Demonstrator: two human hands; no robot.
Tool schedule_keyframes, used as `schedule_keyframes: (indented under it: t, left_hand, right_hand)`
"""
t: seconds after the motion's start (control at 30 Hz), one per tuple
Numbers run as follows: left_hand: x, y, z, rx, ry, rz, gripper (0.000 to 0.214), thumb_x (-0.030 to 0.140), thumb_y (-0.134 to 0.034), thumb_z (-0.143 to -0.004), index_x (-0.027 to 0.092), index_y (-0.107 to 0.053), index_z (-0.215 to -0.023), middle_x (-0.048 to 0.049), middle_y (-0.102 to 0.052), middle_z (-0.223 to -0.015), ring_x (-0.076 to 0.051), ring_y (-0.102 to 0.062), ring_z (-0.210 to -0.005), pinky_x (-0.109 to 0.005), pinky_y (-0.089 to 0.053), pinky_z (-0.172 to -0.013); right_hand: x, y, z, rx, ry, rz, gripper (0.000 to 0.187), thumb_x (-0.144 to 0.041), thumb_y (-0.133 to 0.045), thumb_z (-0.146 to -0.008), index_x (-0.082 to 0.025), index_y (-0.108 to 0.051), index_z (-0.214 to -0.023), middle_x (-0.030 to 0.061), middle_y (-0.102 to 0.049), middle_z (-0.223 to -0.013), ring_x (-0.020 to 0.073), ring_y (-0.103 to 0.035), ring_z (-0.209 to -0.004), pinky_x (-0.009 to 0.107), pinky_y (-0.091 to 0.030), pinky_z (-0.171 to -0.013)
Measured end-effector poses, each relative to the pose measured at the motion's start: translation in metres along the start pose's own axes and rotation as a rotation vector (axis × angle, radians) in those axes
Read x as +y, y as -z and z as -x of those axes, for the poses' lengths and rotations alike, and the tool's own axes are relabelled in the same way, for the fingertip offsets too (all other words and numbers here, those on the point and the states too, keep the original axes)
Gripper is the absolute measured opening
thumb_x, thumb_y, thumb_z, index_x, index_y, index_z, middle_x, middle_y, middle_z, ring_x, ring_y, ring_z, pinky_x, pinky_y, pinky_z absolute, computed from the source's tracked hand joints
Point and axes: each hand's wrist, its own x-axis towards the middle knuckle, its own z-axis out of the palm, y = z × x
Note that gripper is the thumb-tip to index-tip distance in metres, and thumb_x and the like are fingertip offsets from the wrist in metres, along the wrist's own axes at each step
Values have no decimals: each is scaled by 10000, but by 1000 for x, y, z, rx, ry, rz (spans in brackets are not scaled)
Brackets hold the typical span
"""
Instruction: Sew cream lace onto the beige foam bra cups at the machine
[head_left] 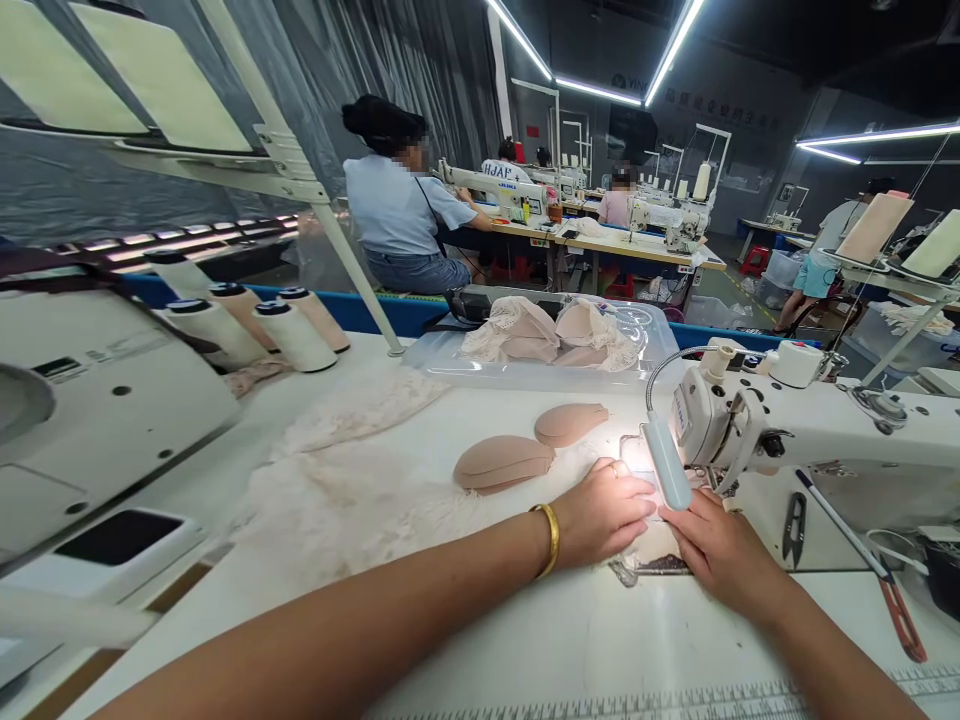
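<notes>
Under the head of a white sewing machine, both hands hold a pale fabric piece on the machine bed. My left hand, with a gold bracelet at its wrist, has its fingers bent together over the fabric's left side. From the right, my right hand grips the same piece, thumb and forefinger close to the needle area. A small lamp on a bendy neck lights the spot and hides the needle and part of the fabric. Two beige moulded cups lie left of the machine, beside cream lace.
A clear plastic bin at the table's back holds lace-trimmed cups. Thread cones stand at left, near another machine. Thread snips and a red-handled tool lie at right. Co-workers sit beyond.
</notes>
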Motion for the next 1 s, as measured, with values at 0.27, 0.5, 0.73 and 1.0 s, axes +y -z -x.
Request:
schedule_keyframes:
  t: [0.27,0.5,0.73,1.0]
  left_hand:
    - [-14,0,-9,-52,-41,103,138,265,-562,-964,213,-690,-962,-42,-730,-1044,-242,-611,-949,-400,-371,-877]
    - [-18,1,-10,-57,-32,154,169,257,-563,-962,235,-698,-1061,-64,-727,-1165,-270,-604,-1077,-411,-368,-956]
    - [-17,-8,-15,-7,75,82,161,341,-624,-927,242,-729,-997,-92,-698,-1089,-284,-575,-1090,-422,-389,-955]
    - [-13,2,-10,-71,207,16,247,19,-541,-787,143,-629,-981,-109,-690,-894,-256,-632,-827,-402,-455,-797]
  right_hand:
    - [2,-2,0,18,-23,18,241,-105,-448,-947,-232,-640,-1019,101,-673,-1076,220,-631,-889,273,-439,-571]
    - [3,-3,0,27,-15,55,237,-120,-431,-963,-229,-637,-1011,102,-675,-1052,227,-626,-885,284,-455,-598]
    - [8,-7,1,58,-16,24,288,-129,-406,-984,-224,-643,-1119,87,-663,-990,214,-619,-811,285,-437,-576]
    - [-9,0,-2,74,-252,-396,224,-324,-414,-1026,-239,-620,-1003,50,-661,-874,231,-644,-827,356,-501,-710]
